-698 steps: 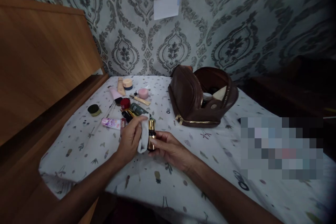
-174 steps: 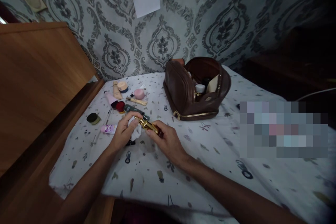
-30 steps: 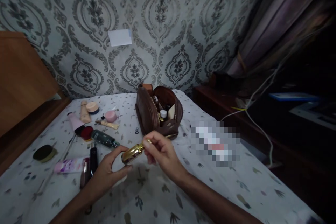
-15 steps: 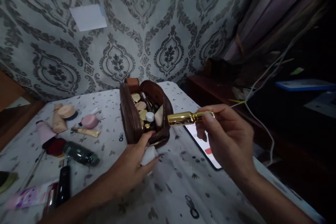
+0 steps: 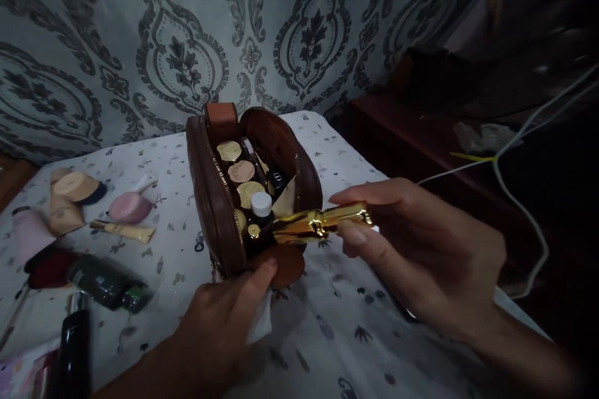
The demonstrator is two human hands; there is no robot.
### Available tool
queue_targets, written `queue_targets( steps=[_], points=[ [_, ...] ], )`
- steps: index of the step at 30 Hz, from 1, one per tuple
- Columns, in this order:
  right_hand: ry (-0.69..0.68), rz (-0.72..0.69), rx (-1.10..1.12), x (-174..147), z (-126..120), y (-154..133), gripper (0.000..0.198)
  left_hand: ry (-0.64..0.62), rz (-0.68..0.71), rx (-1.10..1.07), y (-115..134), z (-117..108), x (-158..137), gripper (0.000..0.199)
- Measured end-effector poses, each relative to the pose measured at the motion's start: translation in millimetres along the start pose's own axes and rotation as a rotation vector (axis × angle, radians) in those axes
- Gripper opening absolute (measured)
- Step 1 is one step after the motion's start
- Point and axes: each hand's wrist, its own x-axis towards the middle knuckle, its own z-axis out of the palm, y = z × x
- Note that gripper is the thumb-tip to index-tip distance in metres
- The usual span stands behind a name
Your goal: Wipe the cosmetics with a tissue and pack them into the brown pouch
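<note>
A brown makeup bag (image 5: 208, 199) stands unzipped on the patterned cloth. Inside are several round-lidded containers (image 5: 229, 151) and a dark bottle with a white cap (image 5: 261, 204). Pinched in my right hand (image 5: 416, 249) is a shiny gold cosmetic tube (image 5: 299, 225), held nearly level with its far end over the bag's near opening. My left hand (image 5: 219, 318) is closed on a white wipe (image 5: 262, 323), mostly hidden under the palm. One finger of that hand rests on the brown flap (image 5: 286, 267) at the bag's near end.
Left of the bag lie a pink round item (image 5: 130, 207), a small beige tube (image 5: 124, 231), a dark green bottle (image 5: 103, 280), a black tube (image 5: 75, 349) and a beige compact (image 5: 77, 187). A white cable (image 5: 538, 249) hangs beyond the table's right edge.
My right hand has brought the gold tube left and down, over the bag's near end. My left hand has shifted onto the bag's near flap. The view has moved closer.
</note>
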Motion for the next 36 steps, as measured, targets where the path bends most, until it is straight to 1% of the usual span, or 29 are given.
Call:
queue_targets(
  steps=[3,4,8,11,14,17,19,24,27,30,33,36],
  points=[
    [-0.118,-0.115,-0.101,3,5,2,0.012,-0.053,-0.006,-0.025,0,-1,-2,0.069],
    [-0.155,-0.146,-0.131,4,6,2,0.013,-0.049,-0.011,-0.026,0,-1,-3,0.069],
    [-0.306,-0.202,-0.232,11,11,-3,0.017,-0.041,-0.021,-0.035,0,-1,-5,0.066],
    [-0.443,-0.191,-0.312,20,14,-10,0.022,-0.053,-0.005,-0.043,2,-2,-2,0.067],
    [-0.585,-0.138,-0.385,30,19,-18,0.021,-0.014,-0.002,-0.039,4,-4,0,0.067],
    [-0.665,-0.115,-0.413,36,23,-23,0.022,-0.005,-0.011,-0.044,6,-5,1,0.065],
    [-0.652,-0.12,-0.394,36,26,-23,0.019,-0.003,-0.018,-0.046,7,-6,0,0.062],
    [-0.502,-0.13,-0.312,26,29,-13,0.014,0.001,-0.015,-0.037,6,-6,-2,0.061],
    [-0.436,-0.188,-0.328,18,30,-6,0.02,-0.006,-0.01,-0.035,4,-5,-3,0.066],
    [-0.383,-0.258,-0.34,10,32,0,0.023,-0.018,-0.002,-0.046,2,-4,-4,0.066],
    [-0.365,-0.31,-0.351,4,33,5,0.023,-0.023,-0.012,-0.046,3,-3,-5,0.069],
    [-0.372,-0.303,-0.355,0,33,7,0.022,-0.022,-0.009,-0.053,3,-1,-6,0.07]
  ],
)
